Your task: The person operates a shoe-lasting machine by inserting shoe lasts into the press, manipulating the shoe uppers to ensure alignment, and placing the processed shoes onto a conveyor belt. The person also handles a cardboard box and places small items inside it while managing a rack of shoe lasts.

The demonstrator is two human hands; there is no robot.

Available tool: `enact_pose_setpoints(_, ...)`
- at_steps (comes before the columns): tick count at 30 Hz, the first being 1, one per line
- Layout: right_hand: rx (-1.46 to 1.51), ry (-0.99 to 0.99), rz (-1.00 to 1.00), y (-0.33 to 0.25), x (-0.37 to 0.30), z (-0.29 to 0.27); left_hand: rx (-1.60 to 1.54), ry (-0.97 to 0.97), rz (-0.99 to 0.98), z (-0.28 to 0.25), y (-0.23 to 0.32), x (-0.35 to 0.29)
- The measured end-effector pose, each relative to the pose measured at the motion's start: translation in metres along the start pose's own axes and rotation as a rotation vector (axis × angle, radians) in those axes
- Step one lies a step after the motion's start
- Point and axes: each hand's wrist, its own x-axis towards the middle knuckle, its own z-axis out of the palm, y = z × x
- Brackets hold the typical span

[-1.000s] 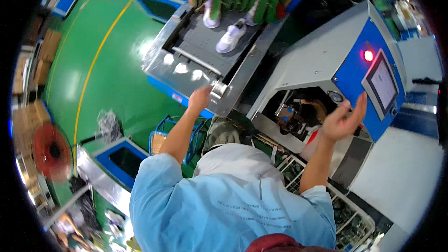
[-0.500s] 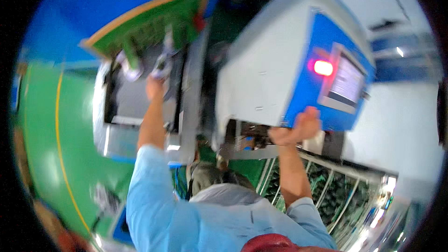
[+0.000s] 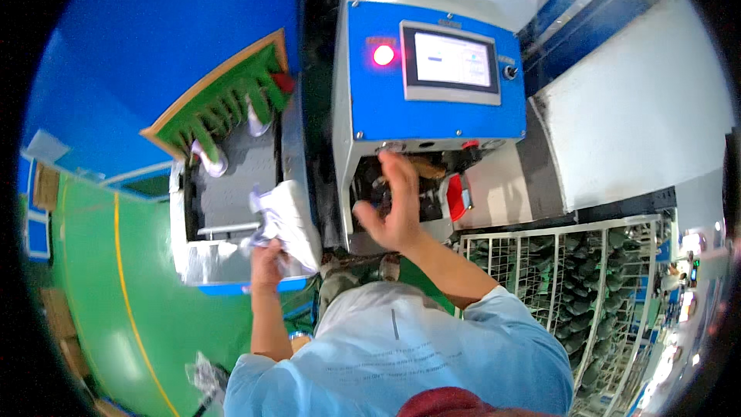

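A white shoe with lavender parts (image 3: 292, 220) is in my left hand (image 3: 268, 261), whose fingers close on it above the conveyor's near right corner. My right hand (image 3: 397, 212) is raised with thumb and fingers apart, holding nothing. It is in front of the open recess (image 3: 367, 189) under the blue machine's panel (image 3: 432, 118); whether it touches anything there I cannot tell. Two more pale shoes stay on the dark conveyor belt (image 3: 235, 197): one shoe (image 3: 210, 161) at the left, the other shoe (image 3: 258, 118) by the green strip curtain (image 3: 231, 108).
The machine carries a lit screen (image 3: 454, 62) and a glowing red light (image 3: 384, 55). A red part (image 3: 457, 197) sits right of the recess. At the lower right stands a white wire rack (image 3: 556, 286) of dark pieces. Green floor (image 3: 100, 262) lies left.
My left hand has drawn back from the conveyor with the shoe. My right hand has gone from the panel's lower edge to the recess. The view has turned toward the machine.
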Motion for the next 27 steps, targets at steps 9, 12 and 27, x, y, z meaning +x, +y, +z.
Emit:
enact_pose_setpoints(9,0.649,-0.380,0.438,-0.034,-0.085,-0.032,0.611,0.131,0.219,0.171,-0.031,-0.070)
enact_pose_setpoints(12,0.475,-0.393,0.423,-0.023,-0.072,-0.061,0.941,0.328,0.433,0.213,-0.042,-0.074)
enact_pose_setpoints(27,1.695,0.350,1.456,0.074,-0.216,-0.107,0.220,0.318,-0.222,0.248,-0.084,-0.076)
